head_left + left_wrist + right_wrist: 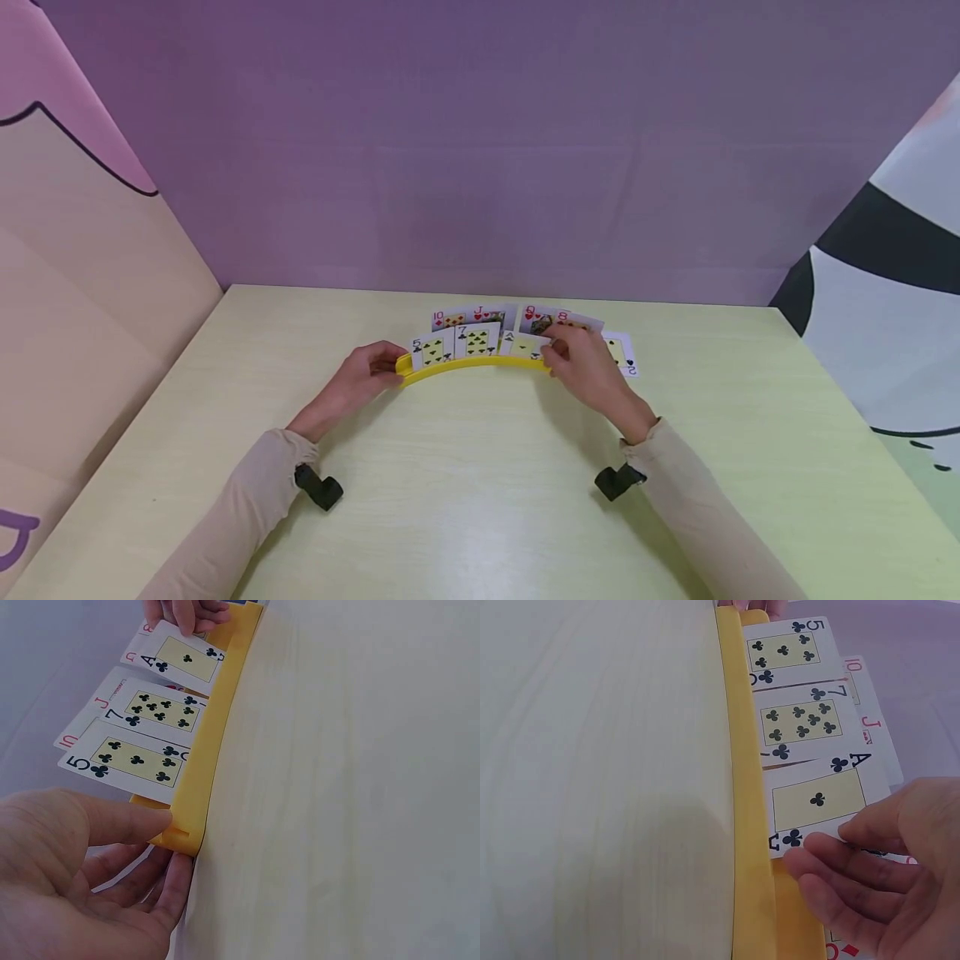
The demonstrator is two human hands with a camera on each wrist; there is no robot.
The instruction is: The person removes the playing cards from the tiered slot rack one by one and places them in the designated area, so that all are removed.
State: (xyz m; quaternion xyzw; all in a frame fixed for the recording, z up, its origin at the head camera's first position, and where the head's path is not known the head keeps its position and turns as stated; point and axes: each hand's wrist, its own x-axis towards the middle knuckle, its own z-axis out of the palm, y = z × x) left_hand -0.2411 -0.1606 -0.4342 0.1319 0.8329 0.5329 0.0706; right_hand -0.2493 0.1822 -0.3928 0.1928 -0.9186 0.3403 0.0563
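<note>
A curved yellow card holder (pixel 480 362) stands on the table with playing cards in two rows. My left hand (pixel 360 377) grips its left end between thumb and fingers. Along the front row stand the five of clubs (pixel 135 759), the seven of clubs (pixel 802 724) and the ace of clubs (pixel 817 799). At the ace's right edge, my right hand (pixel 588 367) pinches that card, whose lower edge is at the holder's slot. The back row shows a red ten (pixel 442 320), a jack (pixel 480 313), a queen of hearts (pixel 534 317) and a red eight (pixel 583 320), partly covered.
Beyond the right hand, a card with a black two (pixel 621 354) is partly hidden by that hand. The pale wooden table (pixel 465 483) ends at a purple backdrop (pixel 495 167), with patterned panels at both sides. Each wrist wears a small black camera (pixel 321 487).
</note>
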